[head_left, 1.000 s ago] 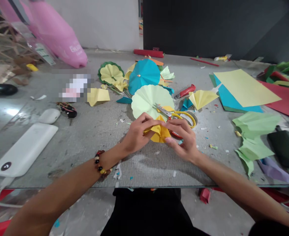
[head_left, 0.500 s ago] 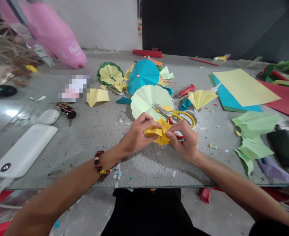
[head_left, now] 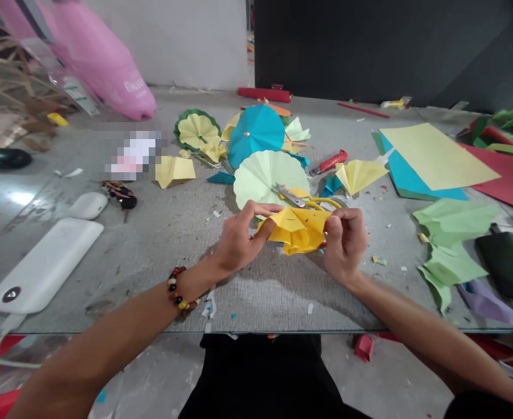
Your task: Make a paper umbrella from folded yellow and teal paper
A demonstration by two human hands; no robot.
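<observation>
A: ok so what's changed? go big to small, with the clock centred on whatever's being held

B: Counter [head_left: 160,233] looks the same as a moment ago, bits everywhere. Pale yellow sheet [head_left: 439,157] is out at two o'clock, pale green disc [head_left: 260,180] at eleven, and neither's budged.

A: and the thing being worked on?

B: That's the deep yellow paper [head_left: 300,227], dead centre. It's way more spread out than it was, top edge stretched, folds drooping underneath. To me that reads as going from fiddling with the middle creases to opening the piece out.

A: hands?

B: Apart, but both clamped on that paper. Left hand [head_left: 242,235] pinches it at nine o'clock, about where it was. Right hand [head_left: 346,241] is the mover: now out at three, gripping the edge between thumb and curled fingers.

A: anything smaller?

B: Scissors [head_left: 293,198] at twelve, more of the handles hidden now. White scrap [head_left: 310,308] at six, untouched. Plus tiny dark marks [head_left: 305,220] on the paper, can't tell if they're slits.
</observation>
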